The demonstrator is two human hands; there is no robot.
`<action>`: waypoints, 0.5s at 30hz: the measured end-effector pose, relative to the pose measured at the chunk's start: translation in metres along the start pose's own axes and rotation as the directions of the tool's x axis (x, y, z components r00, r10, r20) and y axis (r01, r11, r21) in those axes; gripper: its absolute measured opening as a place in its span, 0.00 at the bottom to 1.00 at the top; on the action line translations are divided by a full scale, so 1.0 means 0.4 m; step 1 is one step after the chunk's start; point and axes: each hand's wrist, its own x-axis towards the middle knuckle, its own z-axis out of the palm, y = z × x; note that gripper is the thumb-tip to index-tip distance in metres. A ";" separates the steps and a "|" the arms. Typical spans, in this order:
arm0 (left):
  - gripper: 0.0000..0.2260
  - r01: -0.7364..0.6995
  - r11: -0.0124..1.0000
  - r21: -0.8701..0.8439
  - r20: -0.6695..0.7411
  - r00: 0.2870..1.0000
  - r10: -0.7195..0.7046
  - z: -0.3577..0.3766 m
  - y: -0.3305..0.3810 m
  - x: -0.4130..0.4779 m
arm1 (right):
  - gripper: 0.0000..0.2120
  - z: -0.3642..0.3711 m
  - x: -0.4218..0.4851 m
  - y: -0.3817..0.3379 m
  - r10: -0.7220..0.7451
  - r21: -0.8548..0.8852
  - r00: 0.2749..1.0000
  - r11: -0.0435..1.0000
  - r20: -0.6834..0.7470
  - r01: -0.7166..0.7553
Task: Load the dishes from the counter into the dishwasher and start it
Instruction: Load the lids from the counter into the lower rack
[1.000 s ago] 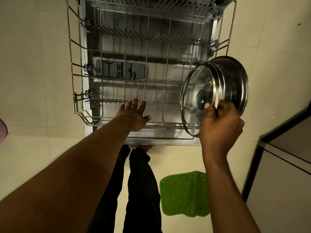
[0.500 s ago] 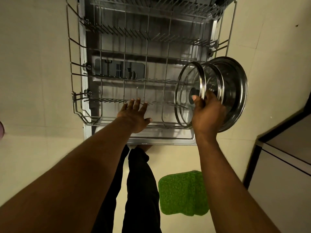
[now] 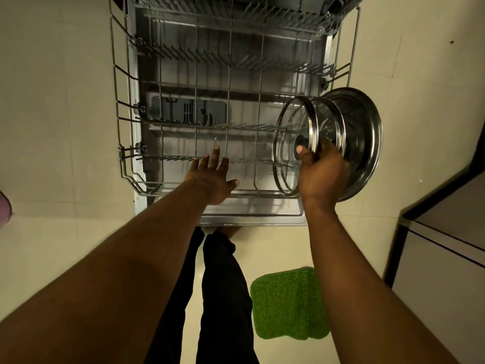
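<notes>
The dishwasher's lower wire rack (image 3: 126,169) is pulled out over the open door (image 3: 252,219). At its right end a steel plate (image 3: 364,143) stands on edge, with a glass lid (image 3: 328,122) in front of it. My right hand (image 3: 320,172) holds a second glass lid (image 3: 288,132) by its dark knob, upright and down among the rack's wires beside the first lid. My left hand (image 3: 212,177) hovers over the rack's front edge with its fingers spread, holding nothing.
A green mat (image 3: 286,303) lies on the pale tiled floor to the right of my dark-trousered legs (image 3: 223,285). A cabinet (image 3: 446,245) juts in at the right. The upper rack (image 3: 236,11) sits at the top edge.
My right hand has carried the glass lid left and down into the rack, away from the steel plate. My left hand has stayed nearly still.
</notes>
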 end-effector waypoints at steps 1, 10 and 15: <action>0.33 -0.002 1.000 -0.004 -0.020 1.000 0.002 -0.003 -0.004 -0.012 | 0.14 -0.003 -0.011 -0.008 0.006 -0.019 0.999 1.000 -0.035 -0.007; 0.32 0.001 0.996 -0.094 -0.220 0.975 -0.022 -0.075 -0.055 -0.252 | 0.21 -0.058 -0.217 -0.141 -0.305 -0.246 0.945 0.913 0.116 0.325; 0.31 0.028 0.991 -0.132 -0.332 0.941 -0.071 -0.124 -0.068 -0.453 | 0.26 -0.141 -0.328 -0.264 -0.388 -0.256 0.861 0.841 0.329 0.476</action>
